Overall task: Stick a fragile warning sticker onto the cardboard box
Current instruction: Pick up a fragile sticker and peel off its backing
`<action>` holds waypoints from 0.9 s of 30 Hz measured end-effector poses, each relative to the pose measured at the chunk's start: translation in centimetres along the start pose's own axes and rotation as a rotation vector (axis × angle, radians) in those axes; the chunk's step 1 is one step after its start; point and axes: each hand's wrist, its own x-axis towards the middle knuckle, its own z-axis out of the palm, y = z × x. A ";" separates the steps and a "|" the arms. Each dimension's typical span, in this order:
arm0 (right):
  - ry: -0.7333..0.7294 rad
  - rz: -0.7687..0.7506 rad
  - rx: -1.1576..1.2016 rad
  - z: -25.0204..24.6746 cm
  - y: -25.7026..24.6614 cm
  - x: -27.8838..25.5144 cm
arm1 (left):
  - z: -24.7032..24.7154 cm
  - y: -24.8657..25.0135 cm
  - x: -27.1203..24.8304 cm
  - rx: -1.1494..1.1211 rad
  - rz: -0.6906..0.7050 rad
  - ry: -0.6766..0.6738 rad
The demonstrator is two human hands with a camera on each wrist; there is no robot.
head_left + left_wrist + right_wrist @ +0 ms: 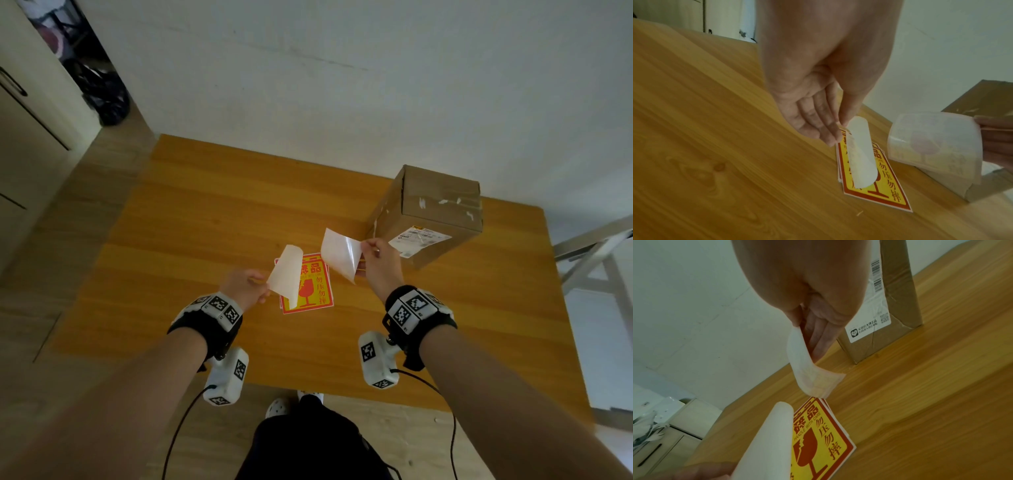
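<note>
Left hand (245, 286): pinches a curled white backing sheet (286, 274) above the sticker stack (313, 291).
Right hand (378, 262): pinches the peeled sticker (340, 253), held in the air.
Cardboard box (435, 212): stands on the table (205, 222), just beyond the right hand.

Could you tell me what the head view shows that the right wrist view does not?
Only the head view shows both wrist cameras, the box's taped top and the whole table. Only the right wrist view makes HANDLE WITH CARE readable on the sticker stack and shows the box label's barcodes. Both show the right hand pinching the peeled sticker, the left hand holding the backing sheet, and the cardboard box.
</note>
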 end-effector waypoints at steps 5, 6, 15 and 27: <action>-0.006 -0.007 0.017 -0.4 -0.3 -0.9 | -0.2 0.3 -0.9 0.203 0.027 -0.005; -0.004 -0.014 0.016 -0.4 -0.4 -1.1 | -0.3 0.4 -1.1 0.252 0.050 0.002; -0.020 -0.089 0.132 -1.0 -2.2 -3.4 | -0.2 6.9 -5.5 0.210 0.373 0.022; -0.022 -0.273 0.212 -2.7 -6.5 -5.7 | -0.1 14.5 -9.7 0.125 0.637 0.018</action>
